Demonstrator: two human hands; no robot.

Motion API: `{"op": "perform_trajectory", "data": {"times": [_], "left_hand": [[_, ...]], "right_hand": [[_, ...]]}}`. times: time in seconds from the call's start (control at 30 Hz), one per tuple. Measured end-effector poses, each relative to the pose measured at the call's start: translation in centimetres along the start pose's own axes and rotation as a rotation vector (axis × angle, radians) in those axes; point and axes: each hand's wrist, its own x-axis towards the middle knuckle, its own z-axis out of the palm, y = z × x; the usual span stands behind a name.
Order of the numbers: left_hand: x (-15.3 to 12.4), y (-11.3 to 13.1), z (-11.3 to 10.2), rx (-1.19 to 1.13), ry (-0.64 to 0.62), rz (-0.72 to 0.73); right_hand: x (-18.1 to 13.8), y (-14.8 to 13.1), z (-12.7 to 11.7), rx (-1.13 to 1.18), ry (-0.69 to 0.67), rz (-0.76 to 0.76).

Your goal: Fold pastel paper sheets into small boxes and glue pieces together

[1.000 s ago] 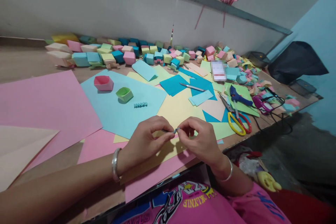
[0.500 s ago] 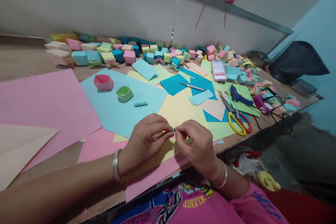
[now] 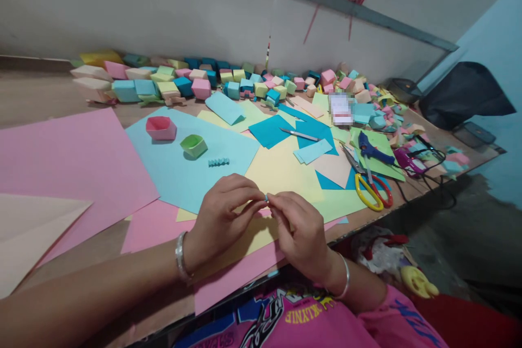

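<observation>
A tiny light blue piece of paper (image 3: pixel 266 198) is pinched between the fingertips of both hands, mostly covered by them. My left hand (image 3: pixel 230 217) grips it from the left with thumb and forefinger together. From the right, my right hand (image 3: pixel 302 228) closes its fingertips on the same piece. Just beyond the hands, a light blue accordion-folded paper strip (image 3: pixel 219 162) lies on a light blue sheet (image 3: pixel 163 179). A small green paper box (image 3: pixel 194 145) and a pink paper box (image 3: pixel 161 128) stand open-topped on that sheet.
Scissors (image 3: pixel 369 190) with yellow and red handles lie at the right, beside a blue glue gun (image 3: pixel 373 151). A craft knife (image 3: pixel 302 135) rests on dark blue paper. Many coloured paper boxes (image 3: pixel 201 88) line the wall. A large pink sheet (image 3: pixel 73 157) covers the left.
Both hands have shifted slightly left and up with the small paper piece. The right fingers have straightened a little around it.
</observation>
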Motion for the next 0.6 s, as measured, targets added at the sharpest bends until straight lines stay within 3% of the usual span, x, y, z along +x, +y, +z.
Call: {"op": "perform_trajectory", "data": {"times": [0.23,0.43,0.6], "left_hand": [[0.0,-0.1,0.0,0.090,0.032,0.166],[-0.1,0.1,-0.4,0.116,0.079,0.218],[0.0,-0.2,-0.5,0.145,0.036,0.260]], "right_hand": [[-0.4,-1.1,-0.2,0.058,-0.008,0.032],[-0.4,-1.8,0.0,0.133,-0.010,0.085],[-0.4,-1.8,0.0,0.202,-0.030,0.166]]}}
